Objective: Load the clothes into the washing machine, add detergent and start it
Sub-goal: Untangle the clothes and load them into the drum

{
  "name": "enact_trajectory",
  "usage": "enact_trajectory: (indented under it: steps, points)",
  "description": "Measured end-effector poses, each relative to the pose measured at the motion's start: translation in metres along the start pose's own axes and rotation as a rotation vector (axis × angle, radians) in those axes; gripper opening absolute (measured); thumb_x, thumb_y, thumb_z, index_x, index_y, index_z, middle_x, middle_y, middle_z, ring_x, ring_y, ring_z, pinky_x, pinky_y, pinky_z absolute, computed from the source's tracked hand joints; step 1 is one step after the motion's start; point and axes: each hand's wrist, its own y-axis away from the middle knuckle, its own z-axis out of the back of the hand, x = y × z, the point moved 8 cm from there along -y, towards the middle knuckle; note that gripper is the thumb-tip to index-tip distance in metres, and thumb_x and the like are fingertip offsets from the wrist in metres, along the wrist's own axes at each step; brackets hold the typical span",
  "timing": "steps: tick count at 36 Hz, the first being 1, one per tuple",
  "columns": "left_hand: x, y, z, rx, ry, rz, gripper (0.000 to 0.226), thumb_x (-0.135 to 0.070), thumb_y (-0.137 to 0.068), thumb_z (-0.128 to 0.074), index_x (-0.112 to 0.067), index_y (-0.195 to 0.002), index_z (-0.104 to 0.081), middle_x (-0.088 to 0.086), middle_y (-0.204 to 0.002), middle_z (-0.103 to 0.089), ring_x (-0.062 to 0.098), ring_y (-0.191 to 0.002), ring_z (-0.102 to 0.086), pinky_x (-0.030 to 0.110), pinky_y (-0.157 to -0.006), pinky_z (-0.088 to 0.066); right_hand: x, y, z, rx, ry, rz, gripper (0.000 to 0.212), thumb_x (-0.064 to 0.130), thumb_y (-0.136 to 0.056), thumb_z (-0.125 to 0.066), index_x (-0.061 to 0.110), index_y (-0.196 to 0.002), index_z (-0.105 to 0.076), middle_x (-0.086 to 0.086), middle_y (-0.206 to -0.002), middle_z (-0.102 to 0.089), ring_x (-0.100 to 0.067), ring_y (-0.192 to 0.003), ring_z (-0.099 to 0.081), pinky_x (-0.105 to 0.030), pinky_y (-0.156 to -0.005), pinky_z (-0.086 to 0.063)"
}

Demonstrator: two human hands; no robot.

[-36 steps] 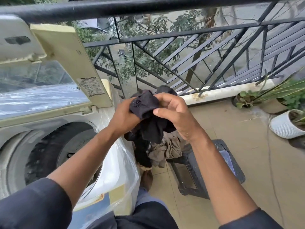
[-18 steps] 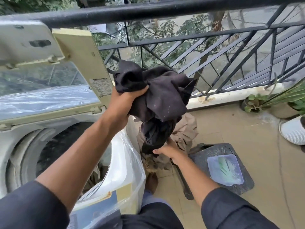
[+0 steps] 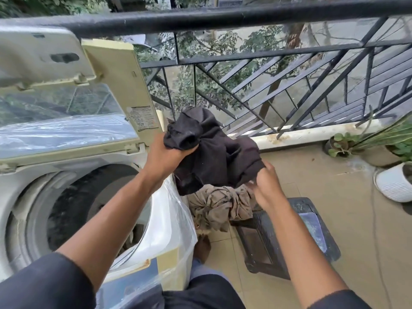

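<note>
We stood on a tiled balcony behind a black railing (image 3: pixel 267 15). Beside the washing machine (image 3: pixel 73 197), whose lid (image 3: pixel 66 97) was raised, our left hand (image 3: pixel 166 156) clutched a bunched black garment (image 3: pixel 214 152) just right of the drum opening. Our right hand (image 3: pixel 266 184) pinched its lower edge, above a tan garment (image 3: pixel 220 206) heaped on a dark stool (image 3: pixel 289 239).
</note>
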Motion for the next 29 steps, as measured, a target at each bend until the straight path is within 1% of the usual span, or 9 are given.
enact_trajectory:
  steps: [5,10,12,16,19,21,24,27,29]
  points:
    - [-0.003,0.012,-0.014,0.14,-0.051,-0.035,0.042,-0.008,-0.084,-0.088,-0.034,-0.113,-0.071,-0.025,-0.098,-0.079,-0.009,-0.094,-0.072,0.016,-0.083,-0.058,0.069,0.037,-0.037,0.175,-0.155,0.16,0.036,0.0,-0.106,-0.039,0.015,-0.115,-0.07,-0.007,-0.105,-0.077,-0.021,-0.095,-0.072,-0.033,-0.077,-0.059]
    - [-0.003,0.027,-0.03,0.424,-0.038,-0.083,0.114,-0.011,-0.067,-0.099,-0.034,-0.157,-0.032,-0.007,-0.147,-0.059,0.011,-0.131,-0.064,0.031,-0.106,-0.056,0.11,0.084,-0.084,0.372,0.002,0.347,0.051,-0.017,-0.093,-0.037,0.016,-0.112,-0.071,-0.005,-0.104,-0.08,-0.019,-0.101,-0.074,-0.036,-0.09,-0.061]
    - [-0.004,0.029,-0.035,0.402,-0.064,-0.116,0.105,-0.01,-0.065,-0.101,-0.023,-0.15,-0.041,-0.004,-0.137,-0.065,0.009,-0.124,-0.067,0.032,-0.103,-0.057,0.112,0.103,-0.107,0.45,0.24,0.438,0.05,-0.008,-0.08,-0.047,0.017,-0.115,-0.072,-0.007,-0.111,-0.078,-0.019,-0.108,-0.072,-0.039,-0.1,-0.058]
    - [0.0,0.031,-0.023,0.186,0.027,-0.137,0.038,0.002,-0.082,-0.076,-0.024,-0.11,-0.072,-0.008,-0.098,-0.079,0.015,-0.096,-0.07,0.031,-0.079,-0.061,0.096,0.123,-0.135,0.552,0.61,0.518,0.057,0.008,-0.075,-0.058,0.016,-0.131,-0.071,0.003,-0.13,-0.072,-0.01,-0.126,-0.065,-0.042,-0.114,-0.049]
    - [0.004,0.036,-0.014,0.179,0.17,-0.136,0.042,0.002,-0.084,-0.066,-0.008,-0.125,-0.071,0.028,-0.12,-0.073,0.032,-0.109,-0.069,0.06,-0.096,-0.057,0.091,0.133,-0.134,0.613,0.628,0.538,0.057,-0.003,-0.078,-0.057,0.012,-0.131,-0.071,0.003,-0.13,-0.073,-0.008,-0.127,-0.064,-0.039,-0.115,-0.048]
    - [0.002,0.038,-0.01,0.155,0.246,-0.127,0.043,-0.005,-0.085,-0.068,-0.004,-0.127,-0.069,0.032,-0.127,-0.069,0.036,-0.116,-0.068,0.064,-0.101,-0.054,0.101,0.138,-0.122,0.526,0.495,0.6,0.049,-0.016,-0.082,-0.055,0.005,-0.121,-0.075,-0.003,-0.121,-0.077,-0.014,-0.118,-0.07,-0.037,-0.108,-0.053]
    - [-0.005,0.035,0.0,0.061,0.365,-0.078,0.031,-0.01,-0.084,-0.07,-0.017,-0.114,-0.075,0.007,-0.109,-0.08,0.019,-0.098,-0.073,0.038,-0.081,-0.063,0.115,0.131,-0.078,0.159,0.249,0.674,0.032,-0.015,-0.089,-0.057,0.004,-0.104,-0.077,-0.009,-0.102,-0.079,-0.022,-0.098,-0.076,-0.036,-0.092,-0.061]
    - [-0.014,0.03,0.004,0.099,0.509,0.01,0.024,-0.006,-0.09,-0.068,-0.016,-0.111,-0.072,-0.001,-0.099,-0.079,0.011,-0.088,-0.074,0.028,-0.072,-0.062,0.099,0.114,-0.019,-0.271,0.217,0.647,0.025,0.001,-0.093,-0.063,0.02,-0.102,-0.076,-0.001,-0.101,-0.077,-0.015,-0.097,-0.073,-0.033,-0.091,-0.059]
    - [-0.022,0.031,0.008,0.153,0.572,0.034,0.03,-0.012,-0.09,-0.065,-0.014,-0.12,-0.069,0.003,-0.106,-0.078,0.013,-0.093,-0.073,0.028,-0.077,-0.06,0.071,0.098,-0.004,-0.362,0.344,0.483,0.017,0.026,-0.096,-0.066,0.029,-0.112,-0.07,0.007,-0.109,-0.072,-0.012,-0.105,-0.068,-0.033,-0.091,-0.054]
